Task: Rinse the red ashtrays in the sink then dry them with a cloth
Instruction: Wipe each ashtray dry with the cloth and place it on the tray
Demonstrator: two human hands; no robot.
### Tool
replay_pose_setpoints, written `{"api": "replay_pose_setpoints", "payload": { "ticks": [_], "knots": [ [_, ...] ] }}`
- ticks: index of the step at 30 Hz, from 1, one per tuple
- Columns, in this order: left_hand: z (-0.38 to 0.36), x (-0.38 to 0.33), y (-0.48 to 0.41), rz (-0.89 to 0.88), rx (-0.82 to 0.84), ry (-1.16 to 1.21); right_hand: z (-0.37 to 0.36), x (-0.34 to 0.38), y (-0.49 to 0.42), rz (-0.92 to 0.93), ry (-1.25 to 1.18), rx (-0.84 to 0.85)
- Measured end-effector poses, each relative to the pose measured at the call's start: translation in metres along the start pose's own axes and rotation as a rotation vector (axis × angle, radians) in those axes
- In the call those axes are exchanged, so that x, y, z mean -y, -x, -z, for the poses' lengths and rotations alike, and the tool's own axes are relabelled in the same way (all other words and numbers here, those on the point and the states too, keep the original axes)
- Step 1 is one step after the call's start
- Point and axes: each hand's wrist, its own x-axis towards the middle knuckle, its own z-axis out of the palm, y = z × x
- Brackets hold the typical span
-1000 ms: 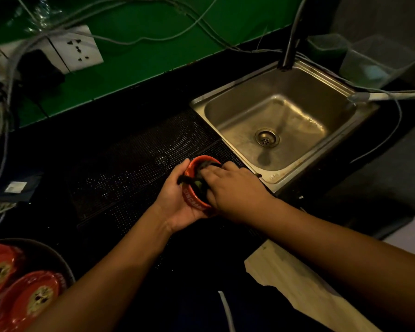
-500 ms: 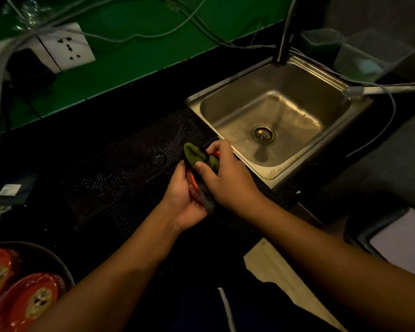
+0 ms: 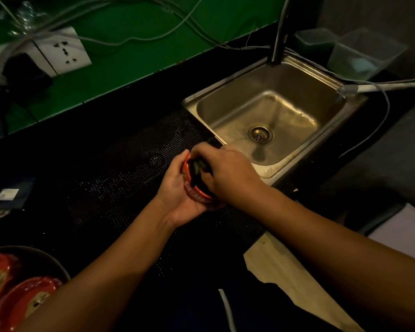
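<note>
Ashtray [image 3: 194, 194] half-hidden by right hand [image 3: 228, 173]; cloth [image 3: 197, 167] barely visible

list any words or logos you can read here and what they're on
"SINGA", white letters on the red ashtray in the left hand; the rest is hidden behind the right hand and cloth.
Stamp on the sink: too small to read.
Emblems on the other ashtrays: blurred.

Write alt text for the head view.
The left hand holds a red ashtray on edge over a black mat while the right hand presses a dark cloth into it. A steel sink is beside them; more ashtrays sit lower left.
</note>
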Motion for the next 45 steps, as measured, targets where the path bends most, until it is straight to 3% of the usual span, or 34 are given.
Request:
{"api": "replay_pose_setpoints", "payload": {
  "ticks": [2, 5, 11, 13, 17, 20, 23, 25, 27, 31, 35, 38, 41, 43, 45],
  "knots": [
    [0.007, -0.006, 0.000, -0.016, -0.013, 0.012, 0.000, -0.004, 0.004, 0.097, -0.073, 0.162],
    [0.012, -0.008, 0.003, -0.018, -0.002, -0.018, 0.007, -0.019, 0.010, 0.225, 0.023, 0.334],
    [0.012, -0.009, 0.007, 0.006, 0.040, -0.025, 0.012, -0.030, 0.023, 0.096, 0.277, 0.313],
    [0.011, -0.008, 0.006, 0.022, 0.036, -0.014, 0.011, -0.026, 0.021, 0.127, 0.235, 0.317],
    [0.005, -0.003, 0.002, -0.023, 0.006, -0.012, 0.012, -0.022, 0.018, 0.215, -0.070, 0.315],
    [0.003, 0.002, 0.002, 0.015, 0.005, -0.062, 0.019, -0.028, 0.017, 0.127, 0.054, 0.374],
    [0.000, 0.006, -0.001, 0.051, 0.038, -0.067, 0.021, -0.029, 0.016, -0.038, 0.187, 0.222],
    [-0.002, 0.006, -0.004, 0.053, 0.060, -0.069, 0.011, -0.021, 0.016, -0.075, 0.043, 0.044],
    [-0.004, 0.004, -0.005, 0.061, 0.060, -0.050, 0.005, -0.014, 0.015, -0.096, -0.177, -0.027],
    [0.001, 0.003, -0.007, 0.084, 0.028, -0.094, 0.013, -0.016, 0.017, 0.024, -0.236, 0.254],
    [0.005, 0.003, -0.003, 0.169, 0.078, -0.148, 0.022, -0.026, 0.027, 0.127, 0.083, 0.506],
    [0.004, 0.004, -0.004, 0.195, 0.061, -0.206, 0.022, -0.029, 0.028, 0.123, 0.412, 0.438],
    [0.001, 0.003, -0.006, 0.158, 0.051, -0.181, 0.013, -0.028, 0.028, 0.077, 0.504, 0.240],
    [0.000, 0.001, -0.008, 0.129, 0.047, -0.166, 0.008, -0.028, 0.025, 0.047, 0.433, 0.161],
    [0.001, 0.001, -0.009, 0.116, 0.043, -0.143, 0.002, -0.030, 0.021, 0.004, 0.184, 0.128]
  ]
}}
